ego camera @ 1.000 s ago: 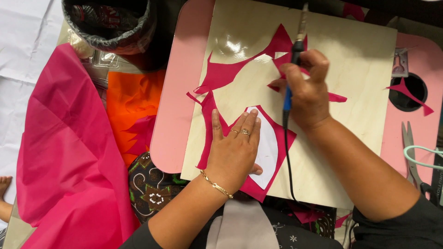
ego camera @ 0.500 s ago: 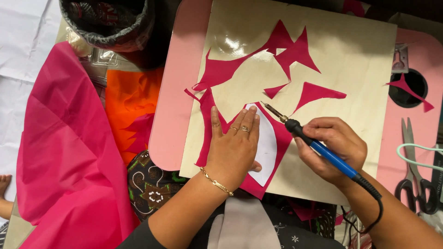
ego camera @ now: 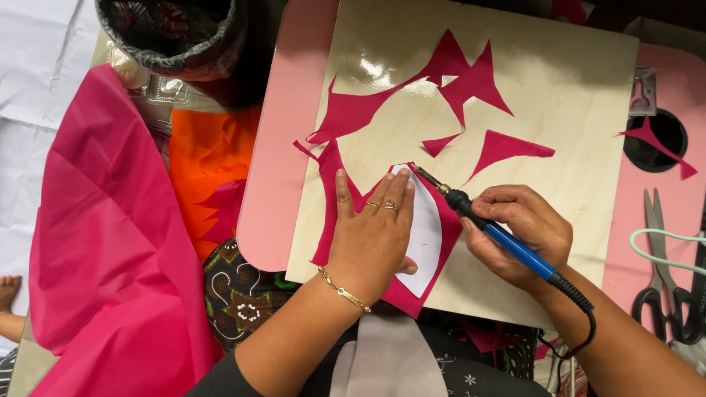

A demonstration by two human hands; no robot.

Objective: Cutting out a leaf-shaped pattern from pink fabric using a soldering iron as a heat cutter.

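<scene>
- The iron (ego camera: 507,239), gripped by the right hand (ego camera: 518,235), has been lowered from the board's (ego camera: 559,95) top to the template (ego camera: 426,228).
- Template and pink fabric (ego camera: 441,254) are kept pinned by the flat left hand (ego camera: 371,239), fingers slightly apart.
- Edge cutting appears resumed.

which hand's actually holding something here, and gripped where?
Right hand holds the blue-handled hot-tip tool by its handle, behind the black collar. Left hand grips nothing; it presses flat on the white template over pink fabric.

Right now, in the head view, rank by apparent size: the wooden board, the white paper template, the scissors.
1. wooden board
2. white paper template
3. scissors, partly cut off at the edge, so unsure.
</scene>
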